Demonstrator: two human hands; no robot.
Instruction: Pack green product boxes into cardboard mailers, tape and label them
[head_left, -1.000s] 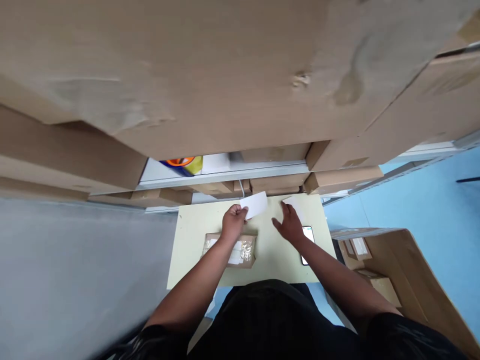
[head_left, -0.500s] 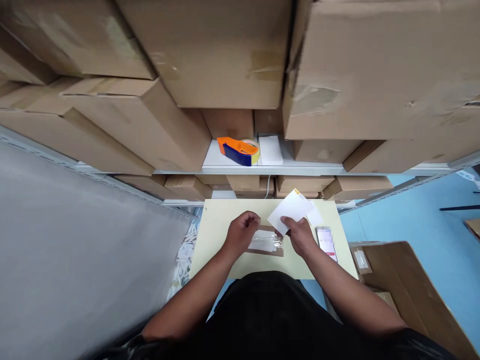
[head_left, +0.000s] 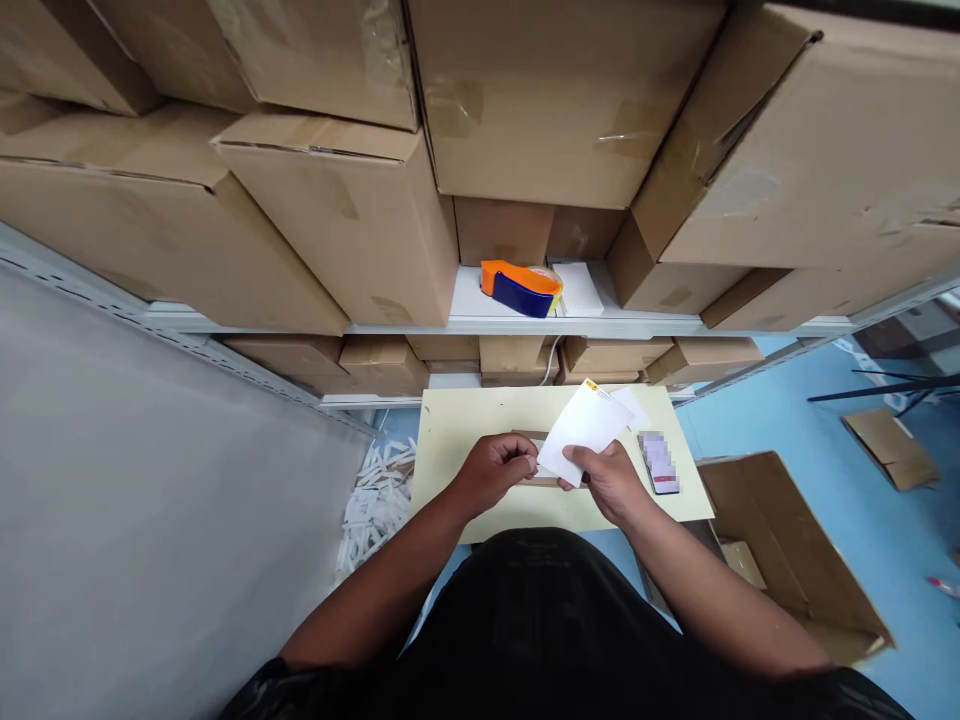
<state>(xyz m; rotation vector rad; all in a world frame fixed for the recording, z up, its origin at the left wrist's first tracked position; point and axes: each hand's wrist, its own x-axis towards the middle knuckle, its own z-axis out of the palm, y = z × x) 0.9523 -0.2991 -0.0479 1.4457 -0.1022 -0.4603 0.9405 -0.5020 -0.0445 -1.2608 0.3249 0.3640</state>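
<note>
My right hand [head_left: 609, 478] is closed on a white paper sheet [head_left: 589, 425] with a small yellow mark at its top corner, the thumb lying on top. My left hand [head_left: 495, 472] is pinched at the sheet's lower left corner; whether the corner is between its fingertips I cannot make out. Beneath the sheet and hands, a flat brown cardboard package [head_left: 531, 484] lies on the pale yellow table [head_left: 457, 420], mostly covered. Another white paper [head_left: 631, 406] lies behind the held sheet. To the right of my right hand is a phone [head_left: 658, 462] with its screen lit.
On the shelf [head_left: 420, 328] ahead sit an orange and blue tape dispenser [head_left: 521, 288] and a white stack [head_left: 579, 288], among cardboard boxes [head_left: 330, 200]. White scraps [head_left: 375, 500] lie left of the table. An open carton [head_left: 780, 540] stands at the right.
The view has shifted, so the shelf items appear further right. My left hand has come closer to the white sheet's lower corner. The sheet now covers more of the package.
</note>
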